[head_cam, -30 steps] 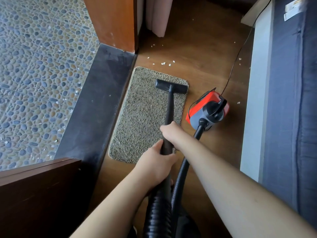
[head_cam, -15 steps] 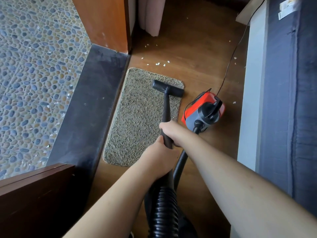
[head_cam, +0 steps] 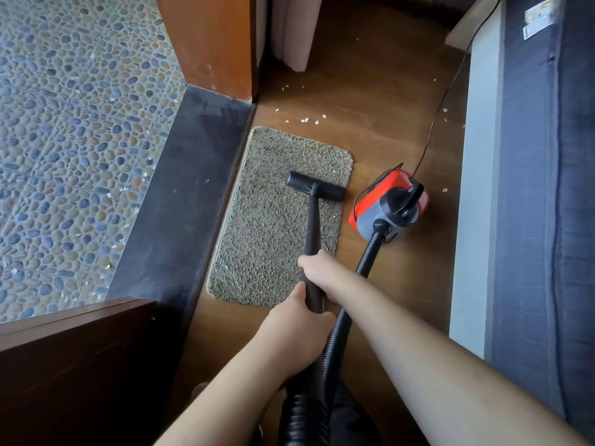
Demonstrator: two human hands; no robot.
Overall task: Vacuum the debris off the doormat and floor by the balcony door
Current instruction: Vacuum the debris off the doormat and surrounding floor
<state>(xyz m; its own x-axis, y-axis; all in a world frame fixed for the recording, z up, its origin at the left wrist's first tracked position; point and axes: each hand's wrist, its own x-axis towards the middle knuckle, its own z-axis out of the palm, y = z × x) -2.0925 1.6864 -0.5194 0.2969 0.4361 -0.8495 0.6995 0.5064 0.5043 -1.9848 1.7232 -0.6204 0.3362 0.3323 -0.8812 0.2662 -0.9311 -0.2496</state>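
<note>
The dark threshold (head_cam: pixel 180 194) borders the doormat (head_cam: pixel 267 226) – the floor nozzle (head_cam: pixel 315 185) rests near its right edge. Left hand (head_cam: pixel 297 336) and right hand (head_cam: pixel 317 268) have fingers clamped on the wand (head_cam: pixel 311 230). White debris (head_cam: pixel 304 120) lies on the wooden floor (head_cam: pixel 380 130) beyond; the red canister (head_cam: pixel 391 206) stands just beside.

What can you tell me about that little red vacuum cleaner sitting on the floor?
The red vacuum cleaner is a small canister with a grey front and black handle, sitting on the wooden floor right of the doormat. A black ribbed hose plugs into its front; a thin black cord trails from behind. Neither hand touches it.
</note>
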